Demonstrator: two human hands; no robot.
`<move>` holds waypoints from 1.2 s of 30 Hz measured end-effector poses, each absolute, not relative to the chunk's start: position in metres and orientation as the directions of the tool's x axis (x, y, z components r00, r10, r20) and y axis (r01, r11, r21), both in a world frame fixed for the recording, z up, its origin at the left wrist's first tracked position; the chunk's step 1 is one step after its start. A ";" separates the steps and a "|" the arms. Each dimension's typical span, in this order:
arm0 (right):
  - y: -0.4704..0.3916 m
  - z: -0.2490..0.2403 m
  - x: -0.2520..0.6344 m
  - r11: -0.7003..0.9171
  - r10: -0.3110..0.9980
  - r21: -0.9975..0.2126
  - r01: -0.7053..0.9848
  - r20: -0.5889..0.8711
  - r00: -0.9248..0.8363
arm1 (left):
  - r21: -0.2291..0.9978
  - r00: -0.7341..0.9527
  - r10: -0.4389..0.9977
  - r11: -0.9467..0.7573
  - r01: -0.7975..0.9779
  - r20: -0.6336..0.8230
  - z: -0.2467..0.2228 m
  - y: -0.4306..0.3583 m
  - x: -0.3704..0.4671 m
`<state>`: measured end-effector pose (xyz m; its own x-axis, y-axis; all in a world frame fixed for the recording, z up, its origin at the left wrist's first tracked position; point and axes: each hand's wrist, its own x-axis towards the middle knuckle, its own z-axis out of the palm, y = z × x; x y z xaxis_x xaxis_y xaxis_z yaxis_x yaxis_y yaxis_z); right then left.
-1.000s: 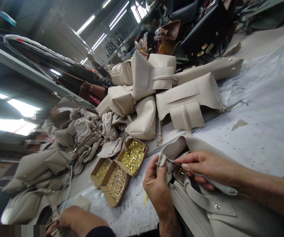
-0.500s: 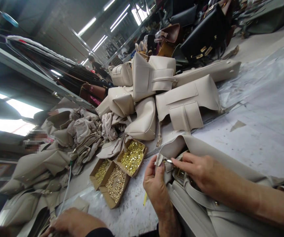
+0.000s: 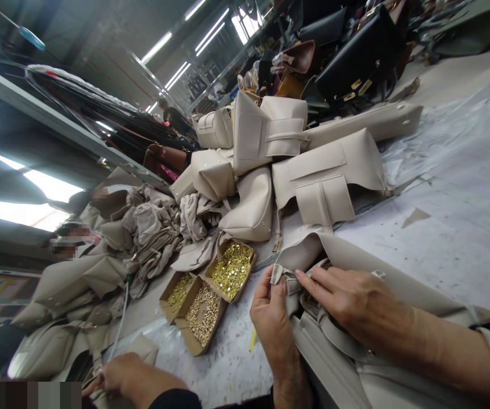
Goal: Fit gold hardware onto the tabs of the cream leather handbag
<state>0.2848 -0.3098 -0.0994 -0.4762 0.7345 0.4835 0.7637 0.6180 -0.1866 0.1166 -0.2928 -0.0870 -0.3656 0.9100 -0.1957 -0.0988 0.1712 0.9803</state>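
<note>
An unfinished beige bag [image 3: 385, 284] lies on the table at the lower right. Its narrow strap end [image 3: 277, 274] is pinched between the thumb and fingers of my left hand [image 3: 273, 315]. From the right, my right hand [image 3: 351, 298] reaches over the bag, index fingertip at the strap beside my left thumb. The other fingers of that hand are bent over the bag's opening, and what they hold, if anything, is hidden. Left of my hands stand cardboard trays of small metal parts: bright gold pieces [image 3: 231, 270], rose-gold studs [image 3: 202, 315] and more gold pieces [image 3: 179, 292].
Beige bags [image 3: 326, 176] are piled behind the trays, with crumpled beige pieces [image 3: 149, 224] to their left. Another person's hand [image 3: 128, 375] works at the lower left beside more beige bags [image 3: 74, 284]. Black bags [image 3: 356, 62] stand at the back right.
A shiny metal piece that showed at my right fingertip is no longer visible. My right hand has turned slightly, its fingers lying flatter over the bag. The view has shifted a little.
</note>
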 end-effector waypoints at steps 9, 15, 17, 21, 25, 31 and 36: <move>-0.293 -0.086 0.285 0.490 0.870 -0.587 0.645 0.282 -0.404 | 0.951 -0.319 0.905 0.216 -0.223 -0.281 -0.095 -0.287 0.115; -0.259 -0.086 0.296 -0.076 0.882 -0.997 0.013 -0.073 -0.466 | 0.927 -0.254 0.907 0.270 -0.261 -0.336 -0.093 -0.279 0.116; -0.251 -0.088 0.299 -0.330 0.819 -0.943 -0.037 -0.267 -0.508 | 0.920 -0.235 0.906 0.288 -0.267 -0.352 -0.092 -0.277 0.116; -0.244 -0.094 0.302 -0.536 0.729 -0.834 -0.129 -0.381 -0.569 | 0.907 -0.221 0.897 0.318 -0.275 -0.382 -0.092 -0.275 0.116; -0.243 -0.097 0.305 -0.655 0.676 -0.715 -0.244 -0.412 -0.611 | 0.894 -0.202 0.893 0.335 -0.298 -0.402 -0.092 -0.273 0.118; -0.237 -0.099 0.309 -0.728 0.625 -0.621 -0.290 -0.428 -0.653 | 0.890 -0.168 0.901 0.338 -0.306 -0.400 -0.091 -0.272 0.119; -0.233 -0.099 0.315 -0.768 0.575 -0.574 -0.285 -0.421 -0.701 | 0.896 -0.153 0.905 0.345 -0.279 -0.396 -0.092 -0.269 0.116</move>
